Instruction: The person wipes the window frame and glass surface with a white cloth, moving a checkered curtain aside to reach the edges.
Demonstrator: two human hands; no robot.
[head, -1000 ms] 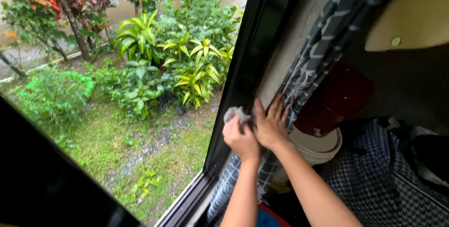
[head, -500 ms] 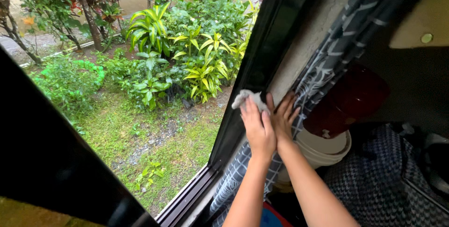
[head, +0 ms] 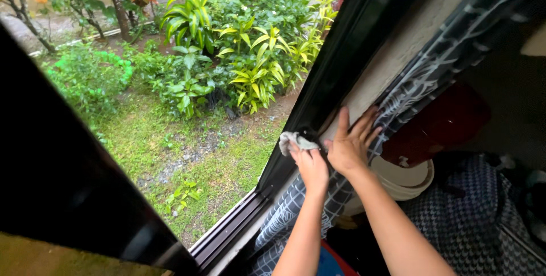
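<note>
The fingers of the left hand (head: pixel 310 162) are curled and pinch a small grey-white cloth (head: pixel 294 140), which is bunched up and pressed against the black window frame (head: pixel 335 65) at about the middle of its height. The cloth sticks out a little to the left of the knuckles, over the edge of the glass. Just beside it, the right hand (head: pixel 350 145) lies flat with its 4 long fingers stretched and slightly spread, pointing up along the frame; the fingertips touch the patterned blue-grey curtain (head: pixel 432 65) and the pale wall strip next to it. The 2 hands are very near each other, almost touching at the thumbs. Both bare forearms come up from the lower edge of the view. Below the right hand a white bucket (head: pixel 406 176) stands with a dark red lid (head: pixel 438 125) leaning above it, and a checked fabric (head: pixel 460 225) lies to the right. Through the glass (head: pixel 187 111) a garden shows, with wet grass and green and yellow leafy plants (head: pixel 256 54).
</note>
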